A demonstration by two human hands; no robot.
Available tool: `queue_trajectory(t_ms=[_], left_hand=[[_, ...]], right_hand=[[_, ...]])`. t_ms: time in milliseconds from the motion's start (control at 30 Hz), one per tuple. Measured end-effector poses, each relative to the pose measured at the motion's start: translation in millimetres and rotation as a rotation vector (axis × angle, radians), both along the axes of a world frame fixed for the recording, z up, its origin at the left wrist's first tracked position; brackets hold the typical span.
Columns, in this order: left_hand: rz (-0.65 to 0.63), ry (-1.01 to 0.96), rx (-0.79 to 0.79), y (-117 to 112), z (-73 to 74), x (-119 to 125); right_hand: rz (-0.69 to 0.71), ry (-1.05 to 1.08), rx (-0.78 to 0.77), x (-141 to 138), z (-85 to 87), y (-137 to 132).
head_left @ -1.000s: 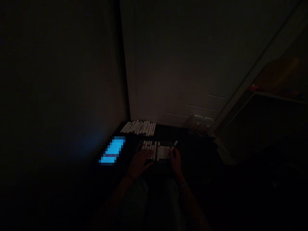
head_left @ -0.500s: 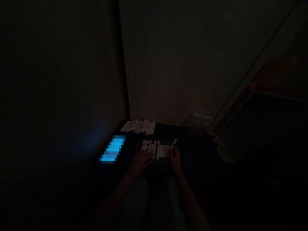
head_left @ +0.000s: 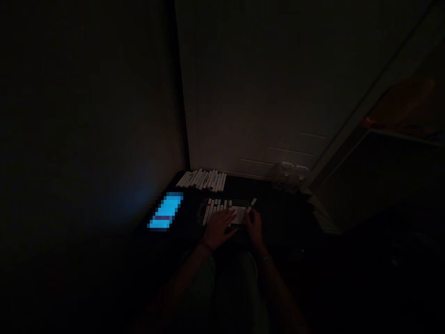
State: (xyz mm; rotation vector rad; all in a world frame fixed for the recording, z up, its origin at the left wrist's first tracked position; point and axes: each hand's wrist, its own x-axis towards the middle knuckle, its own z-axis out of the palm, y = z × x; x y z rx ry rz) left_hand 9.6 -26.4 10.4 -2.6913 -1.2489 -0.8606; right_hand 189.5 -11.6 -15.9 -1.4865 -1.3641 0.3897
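Note:
A flat case lies on the dark table in front of me, dim in the low light. White markers stand side by side in its left part, and a pale panel shows in its right part. My left hand rests over the lower ends of the markers, fingers stretched out and reaching the panel's edge. At the case's right side my right hand is closed on a white marker with a green band, tilted up to the right.
Behind the case lies a row of several white markers. A blurred, glowing blue screen is on the left. Two clear containers stand at the back right against the wall.
My left hand has slid right across the markers towards the panel. My right hand keeps hold of its marker in nearly the same place. The view has shifted slightly.

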Motion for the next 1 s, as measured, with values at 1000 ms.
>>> queue_trajectory(t_ms=[1000], left_hand=[[0.089, -0.017, -0.076, 5.0, -14.6, -0.2]], right_hand=[[0.304, -0.292, -0.287, -3.2, 25.7, 27.5]])
